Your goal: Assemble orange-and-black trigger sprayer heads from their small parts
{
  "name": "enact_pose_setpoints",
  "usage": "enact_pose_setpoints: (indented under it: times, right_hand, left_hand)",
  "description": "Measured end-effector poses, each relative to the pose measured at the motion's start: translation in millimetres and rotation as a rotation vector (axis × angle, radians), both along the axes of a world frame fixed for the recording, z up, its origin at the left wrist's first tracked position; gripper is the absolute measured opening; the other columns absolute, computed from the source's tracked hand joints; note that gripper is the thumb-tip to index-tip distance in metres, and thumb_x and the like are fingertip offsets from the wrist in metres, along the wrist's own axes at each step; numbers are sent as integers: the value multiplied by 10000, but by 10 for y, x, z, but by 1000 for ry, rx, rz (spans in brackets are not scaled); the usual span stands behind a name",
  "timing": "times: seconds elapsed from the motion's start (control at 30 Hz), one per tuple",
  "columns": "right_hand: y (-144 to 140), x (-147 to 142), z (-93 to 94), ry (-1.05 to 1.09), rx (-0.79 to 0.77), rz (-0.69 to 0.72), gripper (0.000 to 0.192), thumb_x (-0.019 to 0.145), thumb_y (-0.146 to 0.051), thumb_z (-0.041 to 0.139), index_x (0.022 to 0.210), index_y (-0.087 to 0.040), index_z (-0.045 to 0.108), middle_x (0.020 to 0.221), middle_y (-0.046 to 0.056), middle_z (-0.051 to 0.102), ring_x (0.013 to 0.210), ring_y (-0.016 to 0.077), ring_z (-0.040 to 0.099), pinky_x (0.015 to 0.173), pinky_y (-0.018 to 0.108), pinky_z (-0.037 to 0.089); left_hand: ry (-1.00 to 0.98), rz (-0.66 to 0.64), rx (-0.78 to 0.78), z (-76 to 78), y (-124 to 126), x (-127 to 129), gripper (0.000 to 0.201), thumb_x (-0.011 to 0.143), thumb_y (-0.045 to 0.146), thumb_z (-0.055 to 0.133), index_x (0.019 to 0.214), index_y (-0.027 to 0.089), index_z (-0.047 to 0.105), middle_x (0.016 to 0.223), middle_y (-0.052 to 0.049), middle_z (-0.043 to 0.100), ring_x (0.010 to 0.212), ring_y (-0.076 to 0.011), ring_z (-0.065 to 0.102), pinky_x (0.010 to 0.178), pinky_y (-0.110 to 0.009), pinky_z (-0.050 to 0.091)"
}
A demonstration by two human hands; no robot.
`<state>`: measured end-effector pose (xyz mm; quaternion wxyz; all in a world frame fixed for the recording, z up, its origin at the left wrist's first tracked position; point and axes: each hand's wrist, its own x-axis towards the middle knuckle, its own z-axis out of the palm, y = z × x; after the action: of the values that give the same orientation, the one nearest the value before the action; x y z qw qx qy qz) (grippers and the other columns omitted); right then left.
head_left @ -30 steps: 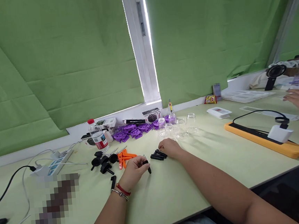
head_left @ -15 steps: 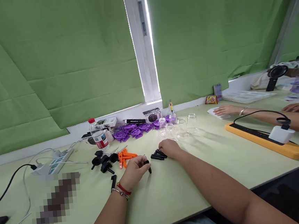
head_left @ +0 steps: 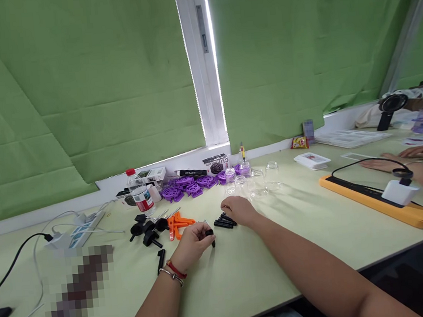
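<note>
My left hand (head_left: pixel 192 245) pinches a small black piece (head_left: pixel 211 238) with a short stem, its lower end pointing down just above the tabletop. My right hand (head_left: pixel 240 210) is closed beside several short black rods (head_left: pixel 223 221) lying in a bunch; its fingertips are partly hidden, so what they grip cannot be made out. Left of my left hand lie orange parts (head_left: pixel 178 223) and several black cup-shaped parts (head_left: pixel 150 237) with stems and metal pins. One black handle-like part (head_left: pixel 161 260) rests by my left wrist.
Purple parts (head_left: pixel 186 186), a red-capped bottle (head_left: pixel 140 192) and clear glass jars (head_left: pixel 258 179) stand along the back. A yellow power strip (head_left: pixel 378 200) lies right, a white one (head_left: pixel 87 227) left. Another person's hands (head_left: pixel 382 163) are at far right, by white cards (head_left: pixel 311 160).
My right hand has shifted slightly left over the black rods. My left hand stays in place with the black piece. The other person's hand has moved right, off the white cards.
</note>
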<state>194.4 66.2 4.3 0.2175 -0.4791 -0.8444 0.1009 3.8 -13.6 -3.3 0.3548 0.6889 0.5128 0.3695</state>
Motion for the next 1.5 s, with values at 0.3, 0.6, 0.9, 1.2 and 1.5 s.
enact_pose_setpoints:
  times: [0.3, 0.6, 0.9, 1.2, 1.5]
  right_hand:
    - [-439, -107, 114, 101, 72, 382, 224, 865, -221, 473, 892, -218, 695, 814, 12, 653, 736, 124, 564, 674, 228, 364]
    - [-409, -94, 109, 97, 70, 416, 238, 869, -236, 466, 917, -226, 699, 805, 16, 652, 738, 129, 562, 668, 228, 361]
    - [34, 341, 107, 103, -81, -152, 294, 857, -232, 405, 734, -179, 666, 719, 38, 643, 672, 149, 555, 582, 236, 349]
    - [205, 289, -171, -180, -256, -315, 91, 747, -204, 589, 787, -159, 656, 830, 89, 649, 700, 175, 596, 526, 233, 331]
    - [228, 307, -198, -174, -253, -330, 31, 732, -161, 598, 748, -155, 623, 782, 78, 639, 658, 164, 595, 503, 224, 316]
  left_hand:
    - [1, -44, 29, -28, 6, -19, 201, 732, 334, 615, 817, 153, 621, 665, 4, 527, 613, -116, 457, 577, -239, 368]
    - [-17, -46, 25, -38, 14, -13, 185, 729, 328, 617, 793, 154, 612, 664, 10, 533, 606, -112, 451, 571, -236, 358]
    - [1, -13, -10, 1, -6, -2, 187, 701, 334, 632, 758, 164, 579, 621, 35, 471, 578, -105, 414, 548, -230, 334]
    - [27, -30, -2, 15, -17, -10, 152, 725, 295, 615, 758, 156, 562, 641, 39, 448, 597, -100, 397, 562, -229, 331]
    - [36, -29, -15, 38, -32, 3, 163, 722, 305, 614, 761, 156, 560, 631, 46, 435, 585, -97, 381, 550, -227, 315]
